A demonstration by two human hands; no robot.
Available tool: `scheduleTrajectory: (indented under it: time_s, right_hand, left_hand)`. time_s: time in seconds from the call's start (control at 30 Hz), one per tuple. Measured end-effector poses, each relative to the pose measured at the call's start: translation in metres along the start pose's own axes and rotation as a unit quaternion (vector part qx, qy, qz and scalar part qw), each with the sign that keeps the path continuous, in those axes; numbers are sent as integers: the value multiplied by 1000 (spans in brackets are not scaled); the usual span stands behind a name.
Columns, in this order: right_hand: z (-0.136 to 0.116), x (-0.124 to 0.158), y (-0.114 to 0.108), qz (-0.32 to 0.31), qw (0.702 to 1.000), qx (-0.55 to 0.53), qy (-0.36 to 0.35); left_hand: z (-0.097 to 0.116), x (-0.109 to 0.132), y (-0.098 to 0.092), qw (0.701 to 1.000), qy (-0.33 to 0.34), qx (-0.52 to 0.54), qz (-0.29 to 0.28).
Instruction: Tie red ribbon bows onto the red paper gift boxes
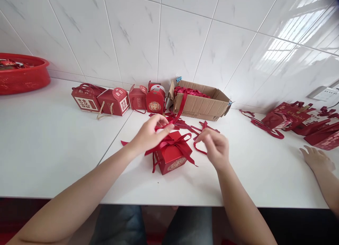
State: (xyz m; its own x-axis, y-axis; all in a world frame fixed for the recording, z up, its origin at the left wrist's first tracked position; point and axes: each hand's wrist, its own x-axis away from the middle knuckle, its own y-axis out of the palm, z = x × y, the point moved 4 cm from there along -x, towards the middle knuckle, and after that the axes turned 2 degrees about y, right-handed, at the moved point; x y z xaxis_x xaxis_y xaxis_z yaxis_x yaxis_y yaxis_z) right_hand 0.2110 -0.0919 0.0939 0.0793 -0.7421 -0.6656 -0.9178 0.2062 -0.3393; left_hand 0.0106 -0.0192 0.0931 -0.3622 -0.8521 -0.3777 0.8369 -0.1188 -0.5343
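Note:
A small red gift box (171, 155) with a gold emblem stands near the table's front edge, a red ribbon bow (176, 142) tied across its top. My left hand (148, 133) is closed, pinching a ribbon loop just above the box's left side. My right hand (215, 144) is to the right of the box, fingers curled around a red ribbon end (197, 148) that loops on the table. Loose red ribbons (185, 125) lie behind the box.
A cardboard box (201, 103) of ribbons sits by the tiled wall. Several red gift boxes (113, 101) line up left of it. A red basin (22, 73) is far left. Flat red boxes (299, 119) pile at right, where another person's hand (316, 158) rests.

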Motion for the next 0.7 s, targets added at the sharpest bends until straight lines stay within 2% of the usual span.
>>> scheduleTrajectory:
  time_s: [0.03, 0.1, 0.17, 0.23, 0.3, 0.33, 0.4, 0.53, 0.63, 0.7]
  right_hand:
    - [6, -3, -5, 53, 998, 10, 18]
    - [16, -10, -7, 86, 995, 22, 43]
    - [24, -17, 0, 47, 997, 9, 67]
    - [29, -21, 12, -21, 994, -4, 105]
    - [30, -21, 25, -89, 986, 7, 137]
    - [29, -20, 30, -118, 982, 15, 145]
    - [27, -17, 38, -154, 977, 23, 148]
    - [27, -12, 42, -158, 977, 0, 144]
    - [31, -11, 43, -136, 979, -14, 151]
    - [33, -10, 43, -125, 980, -18, 152]
  left_hand:
    - [-1, 0, -8, 1000, -22, -1, 12]
    - [-3, 6, -21, 998, -64, -28, -4]
    - [-6, 17, -26, 991, -105, -61, -61]
    - [-8, 31, -25, 979, -133, -92, -123]
    - [-6, 43, -21, 973, -120, -113, -160]
    - [-4, 47, -19, 975, -102, -118, -160]
    - [3, 51, -19, 984, -57, -114, -124]
    - [17, 50, -27, 995, 57, -85, 17]
    - [29, 53, -30, 972, 185, -109, 94]
    - [33, 57, -28, 957, 243, -114, 107]
